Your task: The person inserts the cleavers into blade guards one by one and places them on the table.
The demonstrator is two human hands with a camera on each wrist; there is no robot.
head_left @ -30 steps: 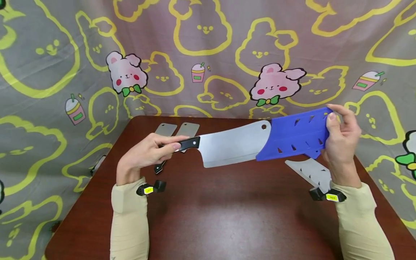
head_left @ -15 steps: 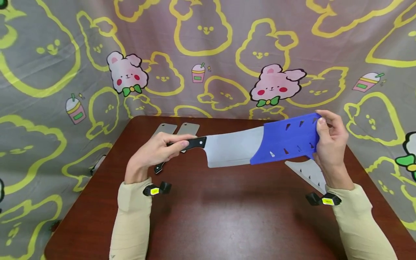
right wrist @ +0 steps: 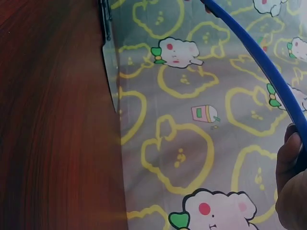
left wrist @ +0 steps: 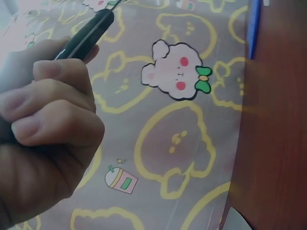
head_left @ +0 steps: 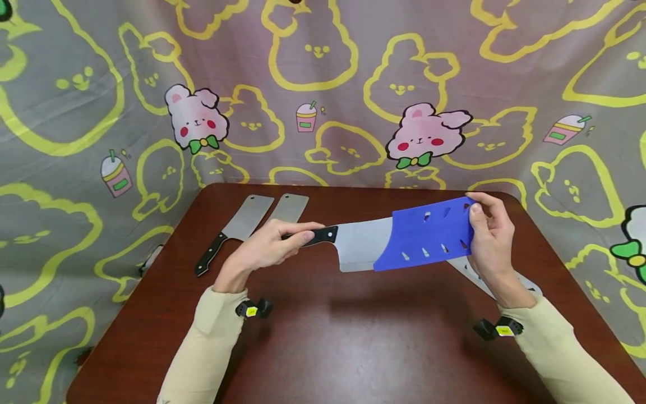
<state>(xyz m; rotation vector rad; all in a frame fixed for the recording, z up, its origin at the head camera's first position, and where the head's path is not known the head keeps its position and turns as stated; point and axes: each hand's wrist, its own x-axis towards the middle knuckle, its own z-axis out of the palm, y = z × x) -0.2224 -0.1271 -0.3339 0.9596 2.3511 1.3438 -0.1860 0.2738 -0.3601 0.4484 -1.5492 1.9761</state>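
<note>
Steel cleaver point(head_left: 362, 242) points right into blue sheath point(head_left: 429, 233), long axis slightly uptilted.

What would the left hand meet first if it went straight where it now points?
Probably the slotted blue plastic cover, partly around the black-handled steel cleaver the left hand grips; depth is unclear.

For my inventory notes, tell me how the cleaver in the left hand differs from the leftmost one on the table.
The held cleaver is up in the left hand; the leftmost cleaver lies on the table. The held cleaver's blade is partly inside the blue sheath; the leftmost cleaver's is bare. Both are black-handled with broad, silvery blades.
</note>
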